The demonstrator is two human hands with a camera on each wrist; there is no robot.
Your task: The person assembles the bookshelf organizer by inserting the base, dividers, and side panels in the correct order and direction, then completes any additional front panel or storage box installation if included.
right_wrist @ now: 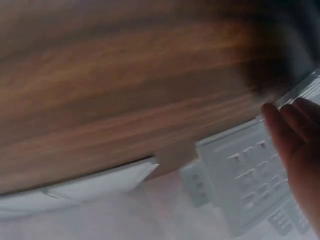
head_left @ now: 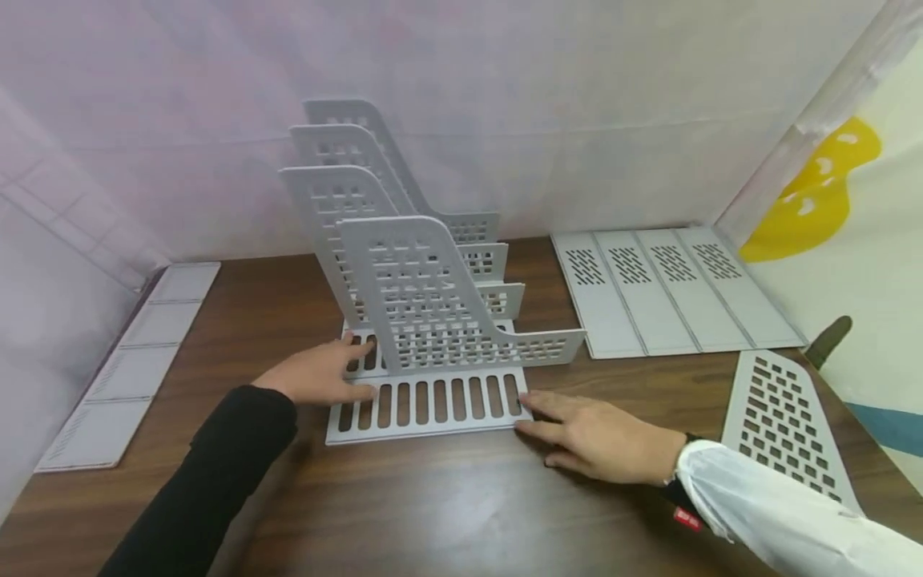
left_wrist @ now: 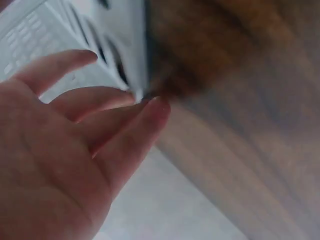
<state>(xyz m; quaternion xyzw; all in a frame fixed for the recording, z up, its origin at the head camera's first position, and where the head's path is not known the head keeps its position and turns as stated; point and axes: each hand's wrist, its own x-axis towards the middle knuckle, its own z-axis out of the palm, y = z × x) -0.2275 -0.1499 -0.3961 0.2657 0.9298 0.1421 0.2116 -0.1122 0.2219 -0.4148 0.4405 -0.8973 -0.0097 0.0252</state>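
Pale cloth [head_left: 548,104] hangs behind a brown wood-grain surface [head_left: 461,505]. In the middle of the surface stands a gray rack: four L-shaped upright panels [head_left: 450,280], full of small holes, rise one behind another from a flat slotted base [head_left: 430,405]. Toward the far right lies a flat board [head_left: 678,312] marked into four strips; along the left side lies a narrower long board [head_left: 137,361]. A smaller holed panel [head_left: 731,425] lies near the right edge, partly under the right sleeve.

The base lies between the hands. The right hand [head_left: 598,437] has its fingers extended, fingertips touching the base's right edge near the front corner. The left hand [head_left: 317,375] is spread and relaxed at the base's left edge, thumb touching the front section and fingers reaching farther back. Neither hand grips anything.
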